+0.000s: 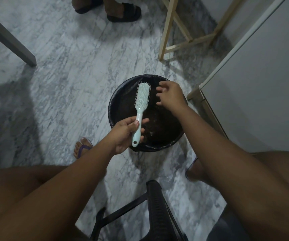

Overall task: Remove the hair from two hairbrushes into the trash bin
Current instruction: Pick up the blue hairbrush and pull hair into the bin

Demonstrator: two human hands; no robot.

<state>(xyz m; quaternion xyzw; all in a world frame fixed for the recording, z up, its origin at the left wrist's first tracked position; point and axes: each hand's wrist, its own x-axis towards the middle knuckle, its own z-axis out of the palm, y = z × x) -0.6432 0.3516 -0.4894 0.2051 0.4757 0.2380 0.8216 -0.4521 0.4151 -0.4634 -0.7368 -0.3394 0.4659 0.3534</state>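
Observation:
A pale mint hairbrush with white bristles is held over a round black trash bin lined with a dark bag. My left hand grips the brush by its handle, bristle head pointing away from me. My right hand hovers over the bin just right of the brush head, fingers spread and loosely bent, not touching the brush. I cannot tell whether any hair hangs from its fingertips. Only one hairbrush is in view. Dark clumps lie at the bottom of the bin.
The bin stands on a grey marble floor. A white cabinet is close on the right, a wooden stand behind the bin, a grey table leg at far left. Another person's sandalled feet are at the top. A black chair frame is between my knees.

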